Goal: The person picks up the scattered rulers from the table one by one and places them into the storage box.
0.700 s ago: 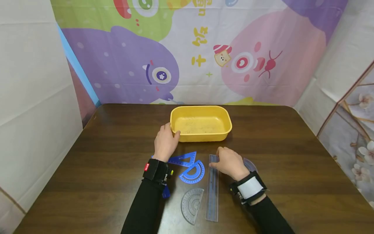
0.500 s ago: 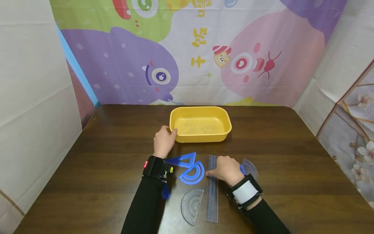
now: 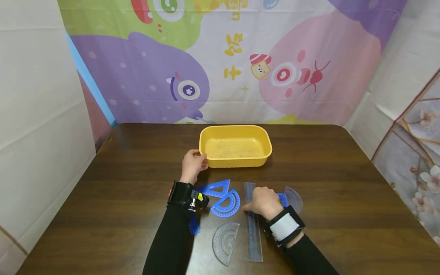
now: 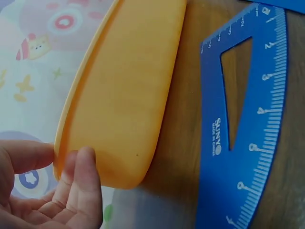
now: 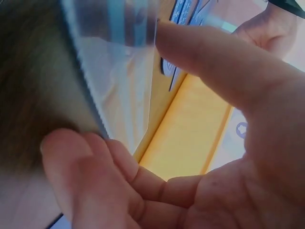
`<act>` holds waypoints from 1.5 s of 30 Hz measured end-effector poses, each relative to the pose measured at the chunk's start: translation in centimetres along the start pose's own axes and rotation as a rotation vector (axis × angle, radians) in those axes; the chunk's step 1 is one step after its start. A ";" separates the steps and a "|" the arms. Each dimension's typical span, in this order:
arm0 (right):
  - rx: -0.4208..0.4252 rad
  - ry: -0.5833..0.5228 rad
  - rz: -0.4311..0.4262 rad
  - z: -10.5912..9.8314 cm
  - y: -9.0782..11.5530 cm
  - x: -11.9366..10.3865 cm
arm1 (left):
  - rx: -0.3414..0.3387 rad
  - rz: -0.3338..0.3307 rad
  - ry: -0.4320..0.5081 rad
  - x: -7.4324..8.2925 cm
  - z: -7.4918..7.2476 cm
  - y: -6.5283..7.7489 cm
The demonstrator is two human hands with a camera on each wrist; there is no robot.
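My left hand (image 3: 193, 167) pinches the near left corner of a yellow plastic tub (image 3: 237, 163), with its thumb and fingers at the rim (image 4: 59, 129). My right hand (image 3: 265, 202) grips a clear ruler (image 3: 254, 240) by its edges, partway along its far half. In the right wrist view, thumb and fingertips lie on opposite edges of the ruler (image 5: 119, 71). Just left of it lies a blue protractor (image 3: 235, 204), overlapping a blue set square (image 3: 207, 190). A clear protractor (image 3: 223, 244) rests nearer the front.
Right of my right hand lie another clear protractor (image 3: 295, 199) and a blue piece (image 3: 283, 199), partly hidden by the hand. One more blue piece (image 3: 194, 226) shows beside my left sleeve. A cartoon-printed cloth (image 3: 165, 76) hangs behind the wooden table (image 3: 326, 172).
My right hand has come nearer along the ruler, and the ruler's near end has swung slightly right. My left hand has shifted a little at the tub's corner.
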State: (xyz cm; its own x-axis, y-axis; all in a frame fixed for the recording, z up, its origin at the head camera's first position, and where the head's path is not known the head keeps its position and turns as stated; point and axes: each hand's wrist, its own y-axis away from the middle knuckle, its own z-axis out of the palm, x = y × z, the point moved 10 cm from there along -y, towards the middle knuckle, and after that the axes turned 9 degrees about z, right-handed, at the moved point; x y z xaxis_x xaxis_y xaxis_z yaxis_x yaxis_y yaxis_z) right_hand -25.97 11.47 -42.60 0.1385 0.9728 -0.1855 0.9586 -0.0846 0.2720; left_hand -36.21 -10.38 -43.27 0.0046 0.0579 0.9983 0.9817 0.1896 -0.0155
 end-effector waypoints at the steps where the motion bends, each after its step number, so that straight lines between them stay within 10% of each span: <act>1: 0.001 -0.008 -0.005 0.0 0.0 -0.1 | -0.001 -0.003 0.008 0.0 0.1 0.0; 11: 0.002 -0.028 -0.040 -0.1 -0.2 -0.5 | -0.011 -0.087 0.141 -0.5 0.7 0.0; 45: 0.152 -0.125 -0.078 -3.1 0.6 -0.3 | 0.050 -0.057 0.033 -0.4 0.0 0.4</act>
State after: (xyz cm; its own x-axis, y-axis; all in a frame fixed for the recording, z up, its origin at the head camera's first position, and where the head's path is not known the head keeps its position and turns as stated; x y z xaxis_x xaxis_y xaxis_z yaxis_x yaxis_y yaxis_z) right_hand -26.26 11.77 -39.45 0.0832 0.9440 -0.3191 0.9928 -0.0510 0.1080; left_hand -35.77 -10.32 -43.67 -0.0440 0.0139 0.9989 0.9700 0.2400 0.0394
